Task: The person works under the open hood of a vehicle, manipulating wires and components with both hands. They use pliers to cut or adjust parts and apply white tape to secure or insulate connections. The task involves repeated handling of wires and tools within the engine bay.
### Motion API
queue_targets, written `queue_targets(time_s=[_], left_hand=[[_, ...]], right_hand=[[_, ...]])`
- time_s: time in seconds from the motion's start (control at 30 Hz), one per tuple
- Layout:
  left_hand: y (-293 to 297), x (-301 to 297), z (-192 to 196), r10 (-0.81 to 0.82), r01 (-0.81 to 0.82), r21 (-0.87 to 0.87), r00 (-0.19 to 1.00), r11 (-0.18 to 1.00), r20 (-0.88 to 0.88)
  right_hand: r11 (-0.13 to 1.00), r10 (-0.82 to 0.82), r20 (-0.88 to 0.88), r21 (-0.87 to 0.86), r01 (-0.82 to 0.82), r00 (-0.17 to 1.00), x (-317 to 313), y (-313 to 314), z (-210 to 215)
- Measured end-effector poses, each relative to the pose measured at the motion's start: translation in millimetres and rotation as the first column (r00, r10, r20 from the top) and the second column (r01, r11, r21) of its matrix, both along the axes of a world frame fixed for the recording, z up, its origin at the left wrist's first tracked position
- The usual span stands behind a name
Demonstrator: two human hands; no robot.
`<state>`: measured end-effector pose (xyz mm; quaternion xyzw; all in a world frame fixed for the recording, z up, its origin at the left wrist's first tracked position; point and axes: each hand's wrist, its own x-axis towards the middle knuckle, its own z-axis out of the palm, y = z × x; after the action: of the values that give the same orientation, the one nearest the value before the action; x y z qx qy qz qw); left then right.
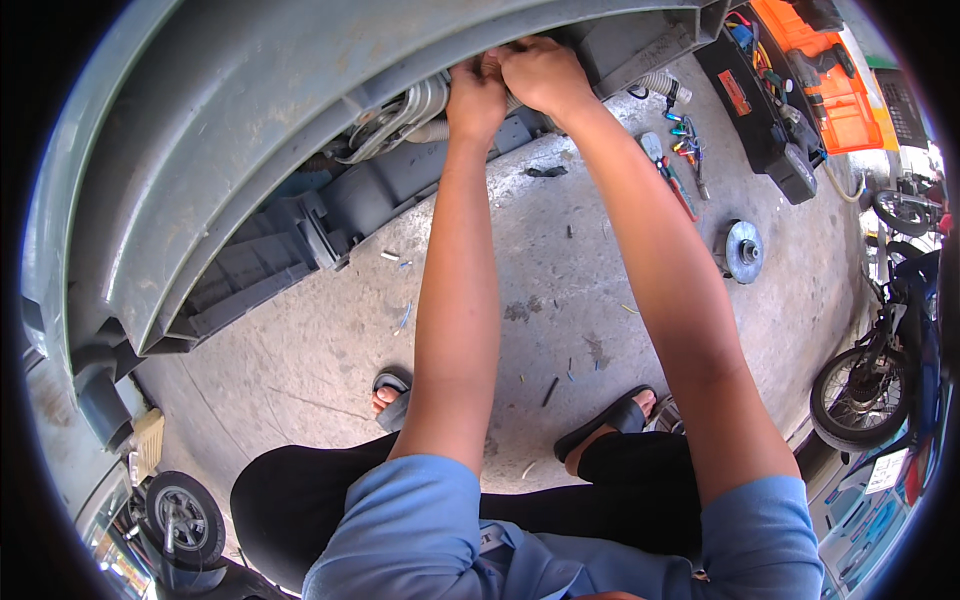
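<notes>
Both my arms reach forward into the open underside of a large grey plastic machine housing [250,150]. My left hand [475,100] is closed, its fingers bent against those of the other hand. Beside it, my right hand [542,75] is curled with the knuckles up. The fingertips meet in shadow under the housing's edge, and what they pinch is hidden. Just left of my left hand sits a round metal part [415,105], with a pale pipe [430,131] below it. A ribbed grey hose [665,86] sticks out to the right of my hands.
Pliers [680,190] and several screwdrivers [688,140] lie on the concrete floor at right. Beyond them are an open black-and-orange toolbox [840,110] and a metal pulley [743,250]. Wire scraps [404,318] lie around. A motorbike wheel [858,398] stands at far right, another wheel [185,518] at lower left.
</notes>
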<state>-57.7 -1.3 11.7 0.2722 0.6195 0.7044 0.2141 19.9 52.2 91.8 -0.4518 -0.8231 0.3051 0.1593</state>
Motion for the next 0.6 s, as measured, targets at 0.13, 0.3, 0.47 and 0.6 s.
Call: queue_targets(time_s=[0.13,0.3,0.47,0.6], left_hand=[[-5.5,-2.1,-0.1,-0.072,0.053,0.074,0.955,0.996,0.287],[-2.0,7.4,10.6,-0.146,0.073,0.183,0.890,0.980,0.432],[-4.9,3.7,13.4,-0.204,0.098,0.241,0.860,0.966,0.468],[-9.3,0.3,12.0,-0.249,0.151,0.251,0.871,0.956,0.424]], right_hand=[[0.962,-0.022,-0.148,-0.273,-0.019,0.989,5.3,-7.1,14.4],[0.952,-0.074,-0.196,-0.306,0.010,0.978,18.1,-10.0,23.1],[0.874,-0.120,-0.367,-0.480,-0.077,0.922,18.3,-4.2,6.0],[0.872,-0.084,-0.381,-0.476,-0.118,0.921,18.9,-4.6,-3.3]])
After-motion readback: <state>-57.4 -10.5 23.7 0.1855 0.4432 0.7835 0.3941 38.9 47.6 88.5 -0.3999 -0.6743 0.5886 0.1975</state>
